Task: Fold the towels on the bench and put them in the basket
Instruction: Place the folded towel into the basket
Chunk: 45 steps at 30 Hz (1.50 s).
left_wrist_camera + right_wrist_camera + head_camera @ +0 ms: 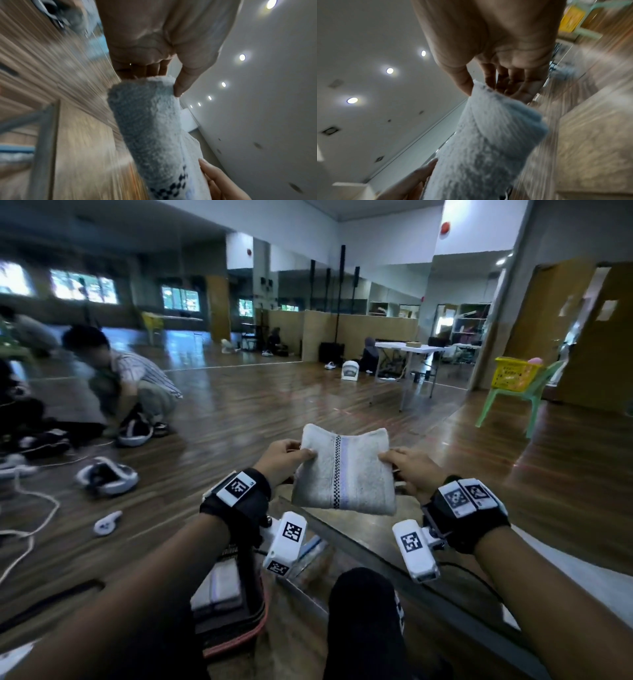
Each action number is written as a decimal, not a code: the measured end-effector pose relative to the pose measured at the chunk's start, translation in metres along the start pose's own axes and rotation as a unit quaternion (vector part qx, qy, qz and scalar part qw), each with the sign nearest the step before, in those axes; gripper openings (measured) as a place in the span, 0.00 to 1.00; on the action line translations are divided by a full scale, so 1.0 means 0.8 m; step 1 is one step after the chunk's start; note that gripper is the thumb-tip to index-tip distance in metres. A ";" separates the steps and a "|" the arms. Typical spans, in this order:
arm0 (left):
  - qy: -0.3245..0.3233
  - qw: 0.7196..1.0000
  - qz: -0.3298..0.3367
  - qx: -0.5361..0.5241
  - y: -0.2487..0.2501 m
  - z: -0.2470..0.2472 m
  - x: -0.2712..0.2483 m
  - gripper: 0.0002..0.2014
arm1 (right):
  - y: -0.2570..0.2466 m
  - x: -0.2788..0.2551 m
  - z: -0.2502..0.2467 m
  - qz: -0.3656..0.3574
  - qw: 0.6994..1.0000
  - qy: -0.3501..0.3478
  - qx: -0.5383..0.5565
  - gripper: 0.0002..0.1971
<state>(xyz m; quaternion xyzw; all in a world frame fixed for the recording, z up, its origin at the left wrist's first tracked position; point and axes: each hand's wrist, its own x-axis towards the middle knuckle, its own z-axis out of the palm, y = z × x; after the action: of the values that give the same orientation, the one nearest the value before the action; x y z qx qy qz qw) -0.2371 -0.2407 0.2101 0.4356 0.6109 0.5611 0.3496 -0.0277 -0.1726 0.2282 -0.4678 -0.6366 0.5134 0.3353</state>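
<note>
A folded white towel [342,474] with a checkered black stripe and a pale purple band hangs in the air above the wooden bench [359,546]. My left hand [286,458] pinches its left edge, thumb on top. My right hand [407,469] pinches its right edge the same way. In the left wrist view the towel [150,128] runs from my left hand [171,86] down to the other hand's fingers [216,178]. The right wrist view shows the towel [488,142] pinched by my right hand [479,89]. A dark basket [227,604] with folded towels stands on the floor at lower left.
A person [133,385] crouches on the wooden floor at the left among headsets [108,475] and cables. A yellow crate [515,373] sits on a green chair [510,402] at the right. A white folding table [407,350] stands farther back. My dark knee [363,611] is in front.
</note>
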 end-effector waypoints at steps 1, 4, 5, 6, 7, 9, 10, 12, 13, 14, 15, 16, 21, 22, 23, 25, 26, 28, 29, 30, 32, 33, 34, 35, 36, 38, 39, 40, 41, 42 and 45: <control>0.017 1.000 -0.007 -0.004 -0.005 -0.017 -0.001 0.16 | -0.004 0.007 0.017 -0.005 1.000 -0.020 -0.002 0.04; 0.069 0.997 -0.022 -0.004 -0.020 -0.066 -0.010 0.16 | -0.013 0.022 0.070 -0.015 0.997 -0.073 -0.015 0.06; 0.085 0.996 -0.027 -0.004 -0.025 -0.081 -0.014 0.16 | -0.016 0.026 0.087 -0.018 0.996 -0.086 -0.020 0.07; 0.099 0.995 -0.030 -0.006 -0.029 -0.096 -0.019 0.15 | -0.018 0.031 0.104 -0.020 0.994 -0.100 -0.025 0.08; 0.112 0.993 -0.033 -0.007 -0.034 -0.110 -0.024 0.13 | -0.019 0.034 0.121 -0.021 0.993 -0.115 -0.028 0.09; 0.133 0.991 -0.036 -0.001 -0.042 -0.138 -0.034 0.09 | -0.022 0.039 0.154 -0.019 0.988 -0.147 -0.031 0.08; 0.141 0.989 -0.035 0.006 -0.046 -0.152 -0.038 0.09 | -0.022 0.041 0.169 -0.014 0.986 -0.163 -0.029 0.07; 0.156 0.987 -0.039 0.014 -0.054 -0.178 -0.044 0.10 | -0.023 0.044 0.198 -0.008 0.982 -0.186 -0.027 0.06; 0.164 0.985 -0.044 0.012 -0.057 -0.190 -0.046 0.10 | -0.023 0.045 0.212 -0.008 0.980 -0.195 -0.024 0.07; 0.172 0.984 -0.050 0.009 -0.061 -0.201 -0.048 0.11 | -0.023 0.046 0.225 -0.007 0.979 -0.203 -0.021 0.07; 0.181 0.982 -0.056 0.008 -0.066 -0.211 -0.048 0.11 | -0.022 0.049 0.238 -0.003 0.978 -0.209 -0.019 0.07; 0.187 0.980 -0.062 0.008 -0.070 -0.220 -0.048 0.11 | -0.021 0.052 0.250 0.001 0.978 -0.210 -0.018 0.07; 0.199 0.975 -0.102 -0.003 -0.109 -0.247 -0.032 0.12 | 0.000 0.075 0.301 0.033 0.979 -0.203 -0.019 0.08; 0.201 0.973 -0.114 -0.006 -0.122 -0.250 -0.026 0.10 | 0.008 0.082 0.310 0.044 0.978 -0.201 -0.020 0.09; 0.201 0.971 -0.127 -0.011 -0.137 -0.253 -0.019 0.08 | 0.018 0.090 0.319 0.055 0.978 -0.201 -0.022 0.10; 0.201 0.966 -0.161 -0.016 -0.174 -0.256 -0.003 0.06 | 0.046 0.109 0.339 0.079 0.976 -0.199 -0.040 0.10; 0.202 0.962 -0.181 -0.016 -0.196 -0.257 0.006 0.06 | 0.062 0.120 0.351 0.092 0.975 -0.198 -0.053 0.10; 0.202 0.953 -0.226 -0.009 -0.245 -0.258 0.024 0.09 | 0.108 0.149 0.377 0.117 0.971 -0.195 -0.079 0.09; 0.200 0.948 -0.248 -0.004 -0.272 -0.258 0.032 0.12 | 0.134 0.163 0.390 0.127 0.967 -0.196 -0.100 0.09; 0.195 0.943 -0.269 0.004 -0.300 -0.257 0.040 0.13 | 0.161 0.176 0.403 0.137 0.962 -0.199 -0.127 0.08; 0.181 0.933 -0.310 0.036 -0.362 -0.257 0.060 0.13 | 0.215 0.199 0.428 0.162 0.947 -0.212 -0.176 0.08; 0.174 0.926 -0.330 0.052 -0.396 -0.256 0.070 0.12 | 0.242 0.208 0.440 0.174 0.941 -0.215 -0.196 0.11; 0.167 0.920 -0.350 0.066 -0.427 -0.255 0.079 0.10 | 0.267 0.217 0.450 0.186 0.935 -0.214 -0.212 0.14; 0.159 0.913 -0.367 0.081 -0.454 -0.253 0.087 0.08 | 0.292 0.227 0.461 0.198 0.930 -0.214 -0.223 0.17; 0.157 0.908 -0.378 0.092 -0.477 -0.250 0.095 0.06 | 0.313 0.237 0.472 0.208 0.926 -0.215 -0.230 0.18; 0.153 0.899 -0.396 0.111 -0.523 -0.247 0.114 0.08 | 0.359 0.261 0.495 0.220 0.918 -0.215 -0.249 0.18; 0.153 0.896 -0.397 0.126 -0.533 -0.246 0.117 0.12 | 0.369 0.267 0.500 0.222 0.919 -0.209 -0.250 0.18; 0.150 0.892 -0.405 0.134 -0.555 -0.246 0.129 0.16 | 0.389 0.281 0.513 0.231 0.917 -0.209 -0.247 0.18; 0.149 0.888 -0.410 0.142 -0.574 -0.247 0.141 0.18 | 0.406 0.294 0.524 0.234 0.917 -0.208 -0.245 0.16; 0.151 0.885 -0.415 0.148 -0.592 -0.248 0.154 0.17 | 0.420 0.305 0.535 0.239 0.917 -0.207 -0.244 0.14; 0.175 0.875 -0.420 0.163 -0.639 -0.249 0.190 0.15 | 0.458 0.343 0.565 0.245 0.921 -0.185 -0.239 0.16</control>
<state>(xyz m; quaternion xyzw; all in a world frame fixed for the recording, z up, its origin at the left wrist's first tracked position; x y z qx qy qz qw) -0.5480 -0.1715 -0.2613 0.0833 0.8704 0.3211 0.3639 -0.4383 -0.0553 -0.2533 -0.5720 -0.6564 0.4896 -0.0469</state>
